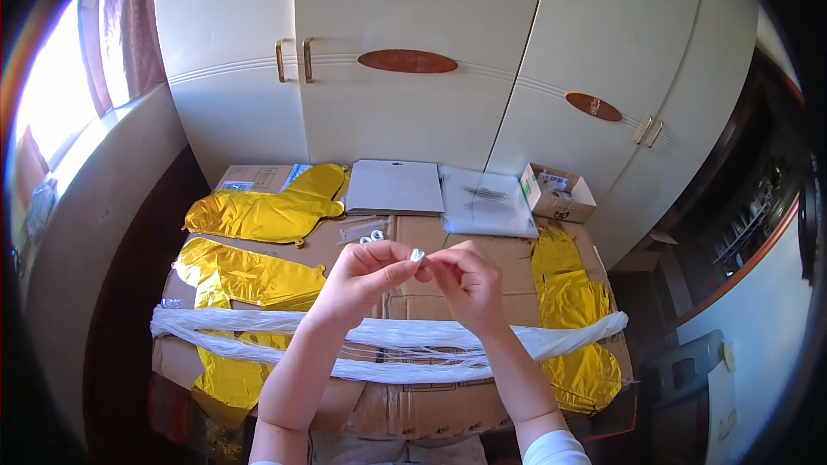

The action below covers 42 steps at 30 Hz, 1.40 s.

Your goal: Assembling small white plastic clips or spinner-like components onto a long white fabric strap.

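Above the middle of the cardboard-covered table, my left hand [366,277] pinches a small white piece [417,256], possibly a little coil of ribbon, between thumb and fingertips. My right hand [469,282] meets it there, thumb and forefinger pressed together beside the piece; what they grip is too small to make out. Below my forearms a long skein of white strands [405,331] stretches across the table from left to right. Just beyond my left hand lie a few small white loops [372,237] next to clear plastic strips [356,229].
Flat gold foil balloons [267,213] lie at the left, with another gold foil balloon [577,370] at the right. Along the back are a white flat stack [394,187], a clear plastic packet [487,202] and an open small box [558,194], before a white cabinet [413,112].
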Each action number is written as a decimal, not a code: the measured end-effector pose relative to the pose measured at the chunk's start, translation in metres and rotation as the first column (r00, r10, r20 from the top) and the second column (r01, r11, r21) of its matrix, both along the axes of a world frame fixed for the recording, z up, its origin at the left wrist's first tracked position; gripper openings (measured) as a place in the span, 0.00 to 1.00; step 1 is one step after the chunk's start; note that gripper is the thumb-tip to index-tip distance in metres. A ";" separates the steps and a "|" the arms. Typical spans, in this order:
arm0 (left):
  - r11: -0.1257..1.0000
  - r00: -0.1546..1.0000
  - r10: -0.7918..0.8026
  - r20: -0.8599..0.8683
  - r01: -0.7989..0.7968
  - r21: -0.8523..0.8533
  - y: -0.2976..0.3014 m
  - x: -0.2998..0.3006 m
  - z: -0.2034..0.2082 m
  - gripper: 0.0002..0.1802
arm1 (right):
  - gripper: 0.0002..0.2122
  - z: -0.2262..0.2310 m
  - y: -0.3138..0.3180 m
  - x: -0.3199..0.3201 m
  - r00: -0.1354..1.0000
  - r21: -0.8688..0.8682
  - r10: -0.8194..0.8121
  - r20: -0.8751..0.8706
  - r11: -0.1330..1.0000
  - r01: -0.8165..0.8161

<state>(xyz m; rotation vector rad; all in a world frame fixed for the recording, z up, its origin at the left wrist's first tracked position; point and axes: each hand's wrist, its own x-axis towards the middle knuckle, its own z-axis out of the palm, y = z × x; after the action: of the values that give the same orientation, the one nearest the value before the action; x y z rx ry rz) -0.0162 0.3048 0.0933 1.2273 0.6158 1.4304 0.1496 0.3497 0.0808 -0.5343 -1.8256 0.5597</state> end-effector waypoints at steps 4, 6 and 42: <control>0.996 0.992 0.077 -0.097 -0.080 -0.029 0.001 -0.001 0.001 0.09 | 0.12 0.010 -0.008 0.006 0.990 0.466 -0.142 0.012 0.877 0.121; 0.995 0.985 0.094 -0.141 -0.099 -0.028 0.003 0.001 -0.002 0.09 | 0.15 0.012 -0.011 0.007 0.988 0.625 -0.115 0.103 0.780 0.025; 0.998 0.966 -0.052 -0.255 0.041 -0.048 -0.004 -0.006 0.005 0.06 | 0.04 -0.004 -0.011 0.002 0.879 -0.362 0.348 -0.326 0.813 -0.456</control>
<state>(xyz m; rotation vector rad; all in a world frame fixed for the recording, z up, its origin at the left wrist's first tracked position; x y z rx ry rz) -0.0223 0.3005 0.0982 1.3956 0.7842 1.2229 0.1512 0.3384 0.0766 -0.3367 -1.5786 1.2914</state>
